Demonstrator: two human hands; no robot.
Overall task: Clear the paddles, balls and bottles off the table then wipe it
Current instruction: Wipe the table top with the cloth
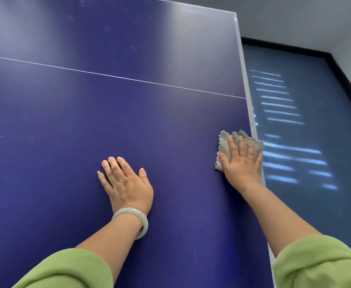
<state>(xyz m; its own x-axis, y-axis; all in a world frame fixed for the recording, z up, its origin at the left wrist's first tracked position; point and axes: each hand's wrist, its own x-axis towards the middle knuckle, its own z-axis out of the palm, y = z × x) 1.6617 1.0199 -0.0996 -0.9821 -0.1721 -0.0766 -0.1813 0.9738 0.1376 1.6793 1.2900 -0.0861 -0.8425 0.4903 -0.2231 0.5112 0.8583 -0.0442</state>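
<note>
Nearest us, at 6 o'clock, both green sleeves (66,269) are pushed back, and the first risk sits just beyond them. The pale bracelet (128,212) on our left wrist looks to hang close to the blue table (66,104), so leaning harder on that arm could knock or drag it across the surface. The larger risk, we judge, is at the cloth (224,140), which reaches the table's edge at 3 o'clock and seems to lap slightly over it. A stroke pushed further that way would carry it off and down to the floor (295,204). Our left hand (126,183) lies flat near the middle of the view, fingers straight and pointing toward 11 o'clock, thumb spread, holding nothing and bracing on the bare surface. At 3 o'clock from it, well apart, our right hand (243,163) is likewise flat, fingers straight and slightly fanned, pressing the grey cloth down rather than gripping it. The wiping step seems to be in hand. Further out, faint pale specks show at 9 o'clock and beyond the white line (116,76) toward 12 o'clock. A pass kept to this edge would miss them.
</note>
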